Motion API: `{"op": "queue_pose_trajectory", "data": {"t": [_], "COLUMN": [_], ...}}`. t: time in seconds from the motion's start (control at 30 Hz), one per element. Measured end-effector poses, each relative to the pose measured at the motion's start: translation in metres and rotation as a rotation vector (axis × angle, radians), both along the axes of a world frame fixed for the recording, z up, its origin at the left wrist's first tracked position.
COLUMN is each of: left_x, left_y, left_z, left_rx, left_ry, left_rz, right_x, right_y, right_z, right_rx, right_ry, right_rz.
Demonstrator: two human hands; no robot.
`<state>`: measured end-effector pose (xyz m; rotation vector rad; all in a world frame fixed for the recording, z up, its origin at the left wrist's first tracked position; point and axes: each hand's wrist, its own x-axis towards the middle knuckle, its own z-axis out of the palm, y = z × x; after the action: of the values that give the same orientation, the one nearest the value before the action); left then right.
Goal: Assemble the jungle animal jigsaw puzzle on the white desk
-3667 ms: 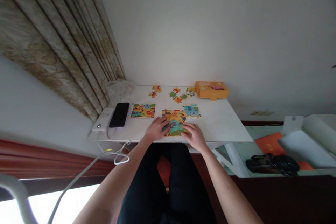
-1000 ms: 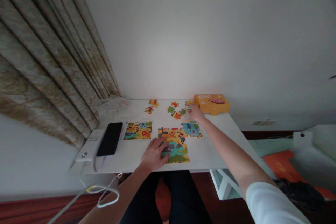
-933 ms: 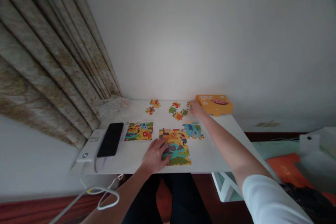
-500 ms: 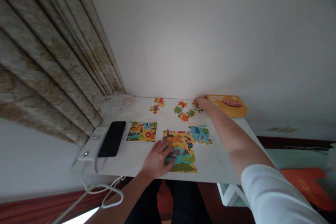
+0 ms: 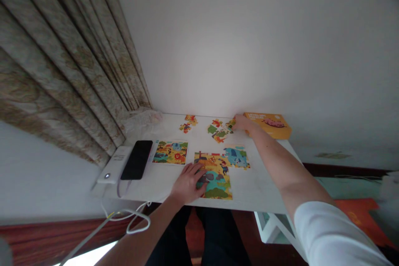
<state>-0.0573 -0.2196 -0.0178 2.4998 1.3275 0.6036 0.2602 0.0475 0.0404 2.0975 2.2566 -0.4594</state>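
Note:
My left hand [image 5: 189, 183] lies flat with fingers apart on the left edge of a partly joined jigsaw puzzle [image 5: 218, 181], which shows a hippo in water and trees. A joined elephant section [image 5: 236, 157] adjoins its upper right. At the far side of the table, my right hand [image 5: 241, 122] has its fingers closed on a puzzle piece [image 5: 230, 124], mostly hidden by the fingertips. Just left of it lie several loose pieces [image 5: 219, 135]. Another small group of pieces [image 5: 190, 119] sits farther left. Left of the puzzle is a picture card [image 5: 170, 152] with the animal scene.
An orange puzzle box [image 5: 274, 126] stands at the back right, beside my right hand. On the left are a black phone [image 5: 137, 160], a white box-shaped device [image 5: 115, 165] with cables, and a clear plastic bag [image 5: 141, 121]. A wall borders the table's far edge.
My right hand has stayed at the far side, and the pieces by its fingertips have shifted left toward the loose group. My left hand remains on the puzzle. The view has moved slightly.

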Motion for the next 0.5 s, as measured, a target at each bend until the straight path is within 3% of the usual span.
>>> {"op": "queue_pose_trajectory", "data": {"t": [0.17, 0.27, 0.37, 0.5], "left_x": [0.0, 0.001, 0.001, 0.001], "left_y": [0.002, 0.003, 0.003, 0.002], "left_z": [-0.004, -0.006, -0.007, -0.008], "left_rx": [0.035, 0.055, 0.072, 0.087], "left_ry": [-0.002, 0.012, 0.017, 0.034], "left_rz": [-0.006, -0.018, -0.03, -0.032], "right_x": [0.004, 0.009, 0.008, -0.007], "right_y": [-0.056, -0.11, -0.179, -0.27], "right_z": [0.017, 0.013, -0.01, -0.055], "right_rx": [0.221, 0.306, 0.357, 0.465], "right_ry": [0.205, 0.38, 0.528, 0.586], "right_rz": [0.013, 0.011, -0.082, -0.173]}}
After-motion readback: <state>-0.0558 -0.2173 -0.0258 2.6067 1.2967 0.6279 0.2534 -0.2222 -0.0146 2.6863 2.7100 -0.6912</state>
